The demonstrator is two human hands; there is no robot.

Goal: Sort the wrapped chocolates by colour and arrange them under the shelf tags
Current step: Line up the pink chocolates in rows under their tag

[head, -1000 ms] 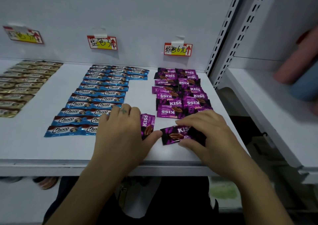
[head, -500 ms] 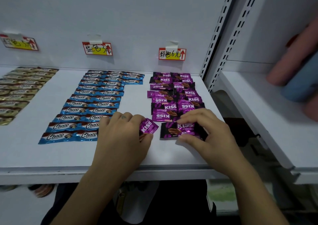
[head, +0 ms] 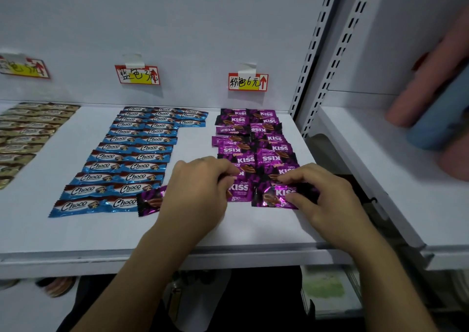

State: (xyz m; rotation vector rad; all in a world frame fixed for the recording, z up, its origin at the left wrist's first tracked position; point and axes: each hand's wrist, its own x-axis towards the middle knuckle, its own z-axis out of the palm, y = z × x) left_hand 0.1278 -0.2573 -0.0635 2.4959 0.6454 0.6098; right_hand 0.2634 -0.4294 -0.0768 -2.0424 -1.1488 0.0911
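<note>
Stray purple chocolate [head: 151, 201], half hidden by left hand [head: 198, 192], overlaps the blue rows [head: 142, 151].

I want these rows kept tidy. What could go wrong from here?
1. A stray purple wrapper pokes out beside the left hand, lying against the blue row; it may get left there or nudge the blue bars askew.
2. The right hand pinches a front purple wrapper against loosely overlapping purple rows; pushing could shift them.
</note>
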